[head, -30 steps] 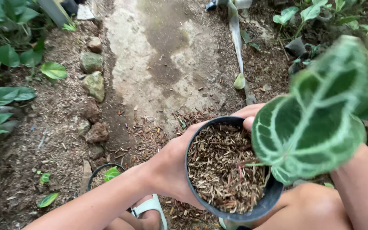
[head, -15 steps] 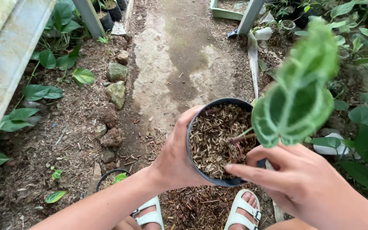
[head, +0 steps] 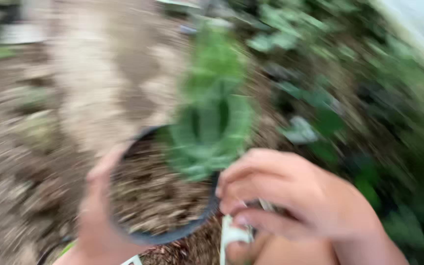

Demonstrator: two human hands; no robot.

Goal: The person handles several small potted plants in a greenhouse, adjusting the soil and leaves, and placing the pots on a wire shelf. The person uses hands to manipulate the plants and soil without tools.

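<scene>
The left hand [head: 101, 216] grasps the near-left rim of a black pot [head: 172, 235], which sits in the middle of the blurred view. The right hand [head: 295, 196] curls at the pot's right rim; whether it grips is unclear. A big green leaf [head: 212, 127] rises over the bark chips [head: 158, 191] inside. Blurred plants [head: 330, 98] stand right.

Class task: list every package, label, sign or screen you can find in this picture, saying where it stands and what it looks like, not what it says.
None can be made out; the picture is heavily blurred.
Round black plastic pot of brown bark chips: centre, plain wall, no label showing, left hand on its rim.
Green white-veined leaf: above the pot.
Right hand: beside the pot's right rim.
</scene>
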